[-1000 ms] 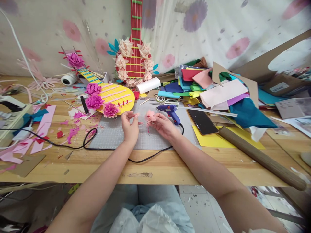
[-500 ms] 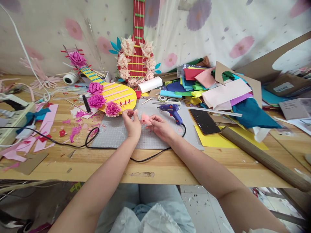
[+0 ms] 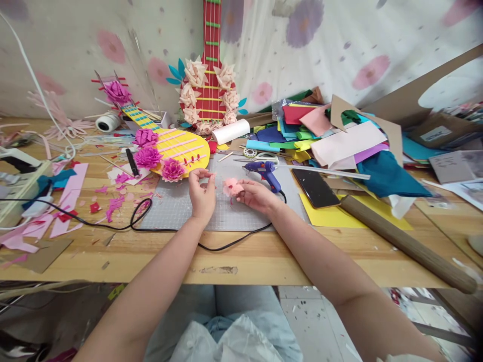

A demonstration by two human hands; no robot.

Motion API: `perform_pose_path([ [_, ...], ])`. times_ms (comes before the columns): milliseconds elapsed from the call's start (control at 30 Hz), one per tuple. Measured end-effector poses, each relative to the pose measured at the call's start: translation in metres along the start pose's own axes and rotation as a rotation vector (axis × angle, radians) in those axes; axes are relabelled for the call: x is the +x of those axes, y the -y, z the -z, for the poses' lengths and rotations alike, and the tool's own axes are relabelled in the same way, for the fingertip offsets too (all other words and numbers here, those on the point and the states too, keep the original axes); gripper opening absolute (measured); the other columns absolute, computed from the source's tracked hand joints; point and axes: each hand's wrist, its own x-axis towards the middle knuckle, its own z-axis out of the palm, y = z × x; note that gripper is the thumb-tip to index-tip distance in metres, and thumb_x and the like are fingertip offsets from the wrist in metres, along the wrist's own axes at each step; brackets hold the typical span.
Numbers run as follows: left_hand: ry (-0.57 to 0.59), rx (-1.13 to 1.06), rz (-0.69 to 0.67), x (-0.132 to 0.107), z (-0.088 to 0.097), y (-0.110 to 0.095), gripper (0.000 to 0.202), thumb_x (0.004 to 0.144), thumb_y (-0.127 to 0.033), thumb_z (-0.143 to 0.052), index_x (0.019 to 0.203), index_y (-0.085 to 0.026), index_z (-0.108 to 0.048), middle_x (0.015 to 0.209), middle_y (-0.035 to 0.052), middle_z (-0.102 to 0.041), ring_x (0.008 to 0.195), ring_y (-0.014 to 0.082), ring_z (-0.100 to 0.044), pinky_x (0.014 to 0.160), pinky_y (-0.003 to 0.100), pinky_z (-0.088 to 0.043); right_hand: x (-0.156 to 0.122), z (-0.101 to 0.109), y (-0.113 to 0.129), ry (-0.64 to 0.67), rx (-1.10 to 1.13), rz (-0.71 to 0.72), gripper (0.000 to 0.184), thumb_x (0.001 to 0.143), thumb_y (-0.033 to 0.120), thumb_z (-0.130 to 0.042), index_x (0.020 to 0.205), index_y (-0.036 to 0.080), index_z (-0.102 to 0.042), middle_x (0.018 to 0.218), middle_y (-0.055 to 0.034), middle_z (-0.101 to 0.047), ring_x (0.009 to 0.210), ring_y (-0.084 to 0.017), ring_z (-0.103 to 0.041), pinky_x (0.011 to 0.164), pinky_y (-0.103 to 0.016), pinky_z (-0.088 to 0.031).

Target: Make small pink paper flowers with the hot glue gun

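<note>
Table edge: bare wood of the table [image 3: 151, 266] nearest the person; black cord [image 3: 222, 249] curves over it, in front of the mat.
L hand: left hand [image 3: 202, 198] raised over the mat, thumb + forefinger tips drawn close, other fingers curled. Maybe a tiny pale scrap at the tips — can't tell from where I stand.
R hand: right hand [image 3: 258, 196] has thumb and fingers pinched on the flower's R edge; palm free of it.
Pink flower: small pink flower [image 3: 231, 186], paper by the look of it, held above the mat btwn the hands, apart from L fingertips; dark reddish centre. Thin pinkish bit shows just below, unclear if attached.
Handling (est.): v. light, soft, prob. thin crepe-type paper; dry, so not slippery. Fragile — petals would crease or tear under a hard pinch.
Hold (est.): best low at the base, light fingertip pressure, outer petals left free.
Mat: grey cutting mat [image 3: 169, 213], gridded, under both hands.
Glue gun: blue glue gun [image 3: 264, 172] lying just beyond R hand, nozzle to the L.
Yellow guitar: yellow paper guitar [image 3: 188, 148] w/ magenta flowers, beyond L hand.
Red guitar: red paper guitar [image 3: 212, 95] w/ pale flowers, upright at back.
</note>
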Motion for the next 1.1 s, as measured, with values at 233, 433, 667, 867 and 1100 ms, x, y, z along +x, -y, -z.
perform_pose_path([
  [233, 0.296, 0.149, -0.475, 0.001, 0.019, -0.027, 0.011, 0.085, -0.033, -0.057, 0.081, -0.023, -0.056, 0.082, 0.0026, -0.063, 0.089, 0.0173, -0.062, 0.086, 0.04, -0.05, -0.009, 0.017, 0.014, 0.169, -0.069, -0.16, 0.01, 0.072, 0.023, -0.064, 0.076, 0.014, -0.063, 0.075, -0.0033, -0.066, 0.058, -0.009, -0.053, 0.05, -0.019, -0.042],
  [433, 0.365, 0.145, -0.634, -0.009, 0.013, -0.031, 0.005, 0.084, -0.021, -0.059, 0.087, -0.023, -0.056, 0.083, 0.0019, -0.067, 0.082, 0.0139, -0.063, 0.073, 0.031, -0.052, -0.009, 0.019, 0.014, 0.272, -0.071, -0.17, 0.011, 0.073, 0.024, -0.062, 0.077, 0.013, -0.064, 0.071, -0.0021, -0.064, 0.059, -0.009, -0.054, 0.051, -0.018, -0.045],
  [667, 0.276, -0.053, -0.283, -0.015, 0.009, -0.025, 0.015, 0.082, -0.019, -0.061, 0.094, -0.019, -0.052, 0.087, 0.0012, -0.063, 0.075, 0.0084, -0.063, 0.066, 0.021, -0.052, -0.006, 0.023, 0.015, 0.296, -0.024, -0.169, 0.008, 0.075, 0.021, -0.061, 0.076, 0.014, -0.06, 0.071, -0.0026, -0.065, 0.056, -0.007, -0.057, 0.047, -0.015, -0.047],
  [867, 0.377, -0.261, -0.078, -0.012, 0.008, -0.024, 0.03, 0.078, -0.03, -0.065, 0.098, -0.021, -0.044, 0.085, 0.0001, -0.061, 0.081, 0.0126, -0.065, 0.074, 0.03, -0.055, -0.004, 0.029, 0.014, 0.271, -0.038, -0.2, 0.008, 0.08, 0.02, -0.057, 0.083, 0.013, -0.061, 0.077, -0.005, -0.069, 0.057, -0.007, -0.06, 0.048, -0.014, -0.051],
  [1100, 0.432, -0.313, 0.118, -0.008, 0.004, -0.025, 0.042, 0.071, -0.026, -0.07, 0.101, -0.022, -0.04, 0.075, -0.0035, -0.062, 0.071, 0.0104, -0.063, 0.067, 0.025, -0.054, -0.009, 0.023, 0.02, 0.294, -0.098, -0.279, 0.012, 0.084, 0.02, -0.052, 0.088, 0.012, -0.06, 0.092, -0.0113, -0.07, 0.094, -0.02, -0.068, 0.05, -0.016, -0.055],
])
